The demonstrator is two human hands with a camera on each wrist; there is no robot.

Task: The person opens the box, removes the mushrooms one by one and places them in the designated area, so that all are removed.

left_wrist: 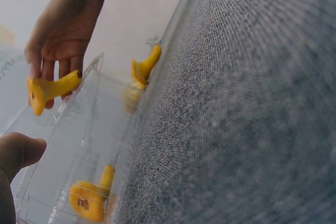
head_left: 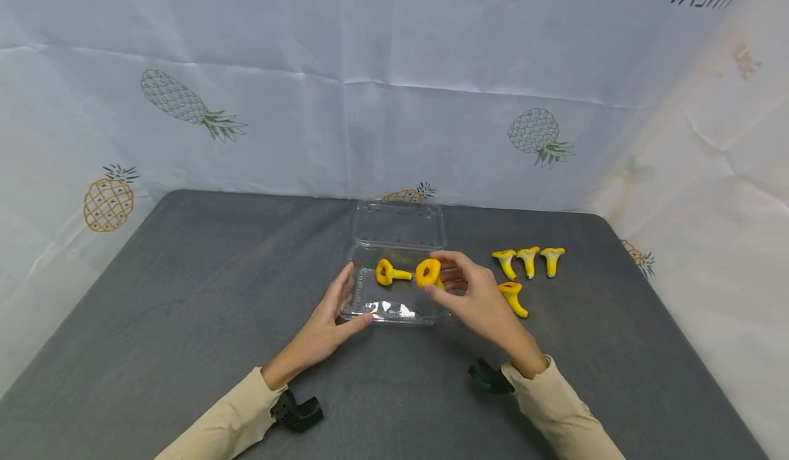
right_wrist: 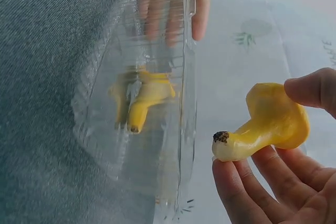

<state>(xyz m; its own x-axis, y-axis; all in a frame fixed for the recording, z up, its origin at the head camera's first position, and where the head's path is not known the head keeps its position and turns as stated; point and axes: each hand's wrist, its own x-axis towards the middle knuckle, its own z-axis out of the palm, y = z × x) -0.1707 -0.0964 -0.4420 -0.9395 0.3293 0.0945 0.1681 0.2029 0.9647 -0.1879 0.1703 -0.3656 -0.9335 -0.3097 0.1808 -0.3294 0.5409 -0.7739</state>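
Observation:
My right hand (head_left: 483,302) pinches a yellow chanterelle mushroom (head_left: 427,273) between thumb and fingers, above the right half of a clear plastic clamshell box (head_left: 394,311). In the right wrist view the held chanterelle (right_wrist: 278,116) shows a dark tip on its stem. Another chanterelle (head_left: 385,272) lies inside the box, cap to the left. My left hand (head_left: 320,323) rests against the box's left side, its fingers straight along the wall and its thumb at the front left corner. The box's hinged lid (head_left: 399,224) is folded back, away from me.
On the dark grey table (head_left: 216,296), right of the box, three chanterelles (head_left: 528,261) lie in a row. One more chanterelle (head_left: 513,298) lies nearer me. A pale curtain (head_left: 394,131) with pineapple prints hangs behind the table's back edge.

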